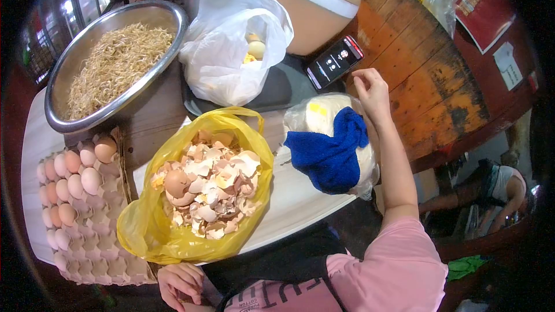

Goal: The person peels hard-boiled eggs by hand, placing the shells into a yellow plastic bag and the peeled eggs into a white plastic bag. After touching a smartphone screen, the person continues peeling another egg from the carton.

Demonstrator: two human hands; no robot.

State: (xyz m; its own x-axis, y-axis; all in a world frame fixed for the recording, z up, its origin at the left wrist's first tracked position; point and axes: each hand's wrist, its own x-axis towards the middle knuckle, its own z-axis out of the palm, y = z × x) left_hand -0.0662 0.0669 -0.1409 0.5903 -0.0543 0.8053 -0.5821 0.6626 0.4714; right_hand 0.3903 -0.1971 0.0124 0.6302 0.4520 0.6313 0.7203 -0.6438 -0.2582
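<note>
My right hand is beside the lower right corner of a lit phone, its fingers loosely bent with nothing visible in them. Below that hand, a blue cloth lies over a clear plastic bag with pale contents. My left hand hangs at the near table edge, fingers loosely bent and holding nothing I can see. Just above it stands a yellow plastic bag, open and full of broken eggshells. To its left, a cardboard egg tray holds several eggs on its far and left side.
A steel basin of bean sprouts stands at the back left. Beside it, a white plastic bag with shells inside sits on a dark tray. A lidded tan container is behind. Another person appears at far right.
</note>
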